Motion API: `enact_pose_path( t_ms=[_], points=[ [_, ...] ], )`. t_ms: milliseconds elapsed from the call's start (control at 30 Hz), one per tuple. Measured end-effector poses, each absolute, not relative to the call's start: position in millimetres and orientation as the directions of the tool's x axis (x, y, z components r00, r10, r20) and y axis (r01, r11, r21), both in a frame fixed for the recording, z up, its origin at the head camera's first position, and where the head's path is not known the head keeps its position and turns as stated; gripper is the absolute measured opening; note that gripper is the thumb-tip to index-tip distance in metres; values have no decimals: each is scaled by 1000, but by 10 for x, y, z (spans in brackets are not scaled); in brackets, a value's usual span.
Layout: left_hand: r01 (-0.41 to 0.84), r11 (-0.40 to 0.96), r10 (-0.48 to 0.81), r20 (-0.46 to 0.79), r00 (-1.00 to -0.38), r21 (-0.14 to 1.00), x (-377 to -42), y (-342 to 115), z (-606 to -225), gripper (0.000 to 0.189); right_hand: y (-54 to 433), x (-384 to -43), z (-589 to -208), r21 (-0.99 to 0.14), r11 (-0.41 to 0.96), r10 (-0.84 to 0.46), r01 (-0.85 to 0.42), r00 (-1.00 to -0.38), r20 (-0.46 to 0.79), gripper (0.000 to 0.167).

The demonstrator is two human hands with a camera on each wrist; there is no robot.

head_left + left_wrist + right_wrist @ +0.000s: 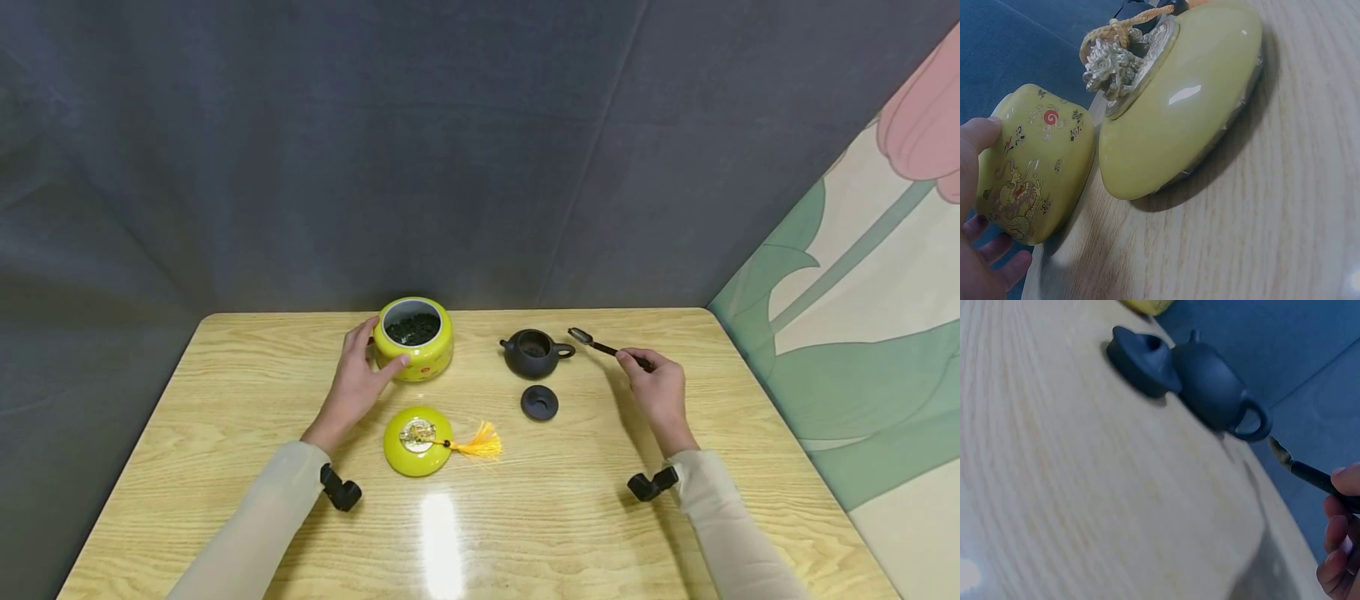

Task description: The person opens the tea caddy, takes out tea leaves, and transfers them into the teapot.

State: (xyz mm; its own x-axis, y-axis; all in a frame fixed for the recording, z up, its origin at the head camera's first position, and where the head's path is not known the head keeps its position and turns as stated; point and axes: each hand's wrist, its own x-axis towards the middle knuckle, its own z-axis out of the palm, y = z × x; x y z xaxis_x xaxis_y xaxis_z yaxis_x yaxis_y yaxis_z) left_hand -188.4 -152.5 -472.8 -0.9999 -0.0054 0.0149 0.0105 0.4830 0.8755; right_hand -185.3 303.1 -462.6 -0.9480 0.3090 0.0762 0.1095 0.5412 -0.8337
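My left hand (356, 375) holds the yellow-green tea jar (442, 354) from its left side, with the thumb across the front. Dark tea leaves (412, 330) lie inside the uncovered jar. In the left wrist view, a dragon pattern shows on the jar (1054, 175). To the right, my right hand (658, 390) pinches the dark handle of a small tea scoop (581, 336), whose head is raised above the table beyond the teapot's handle. A black teapot (531, 360) stands uncovered between the hands, nearer the scoop. Its inside is too dark to make out fully.
The jar's lid (417, 462), with a metallic figure knob and a yellow tassel (482, 442), lies in front of the jar. The round black teapot lid (539, 402) lies before the teapot. A dark curtain (450, 167) hangs behind the wooden table (540, 525).
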Motion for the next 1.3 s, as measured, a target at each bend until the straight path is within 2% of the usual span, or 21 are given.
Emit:
enact_pose_path(
  t_ms=[500, 700, 900, 1300],
  points=[
    [16, 470, -3, 20, -1000, 882, -1881, -1523, -4722, 90, 3070, -1874, -4830, -785, 593, 373, 183, -926, 66, 32],
    [21, 465, -4, 26, -1000, 885, -1882, -1521, -4721, 89, 3063, -1859, -4896, -651, 744, 311, 150, -940, 139, 27],
    [21, 471, -2, 25, -1000, 882, -1880, -1532, -4730, 89, 3029, -1823, -4942, -526, 842, 235, 122, -960, 154, 26],
    [26, 458, 0, 29, -1000, 889, -1882, -1523, -4712, 90, 3011, -1787, -4965, -468, 880, 201, 88, -960, 197, 24]
  ],
)
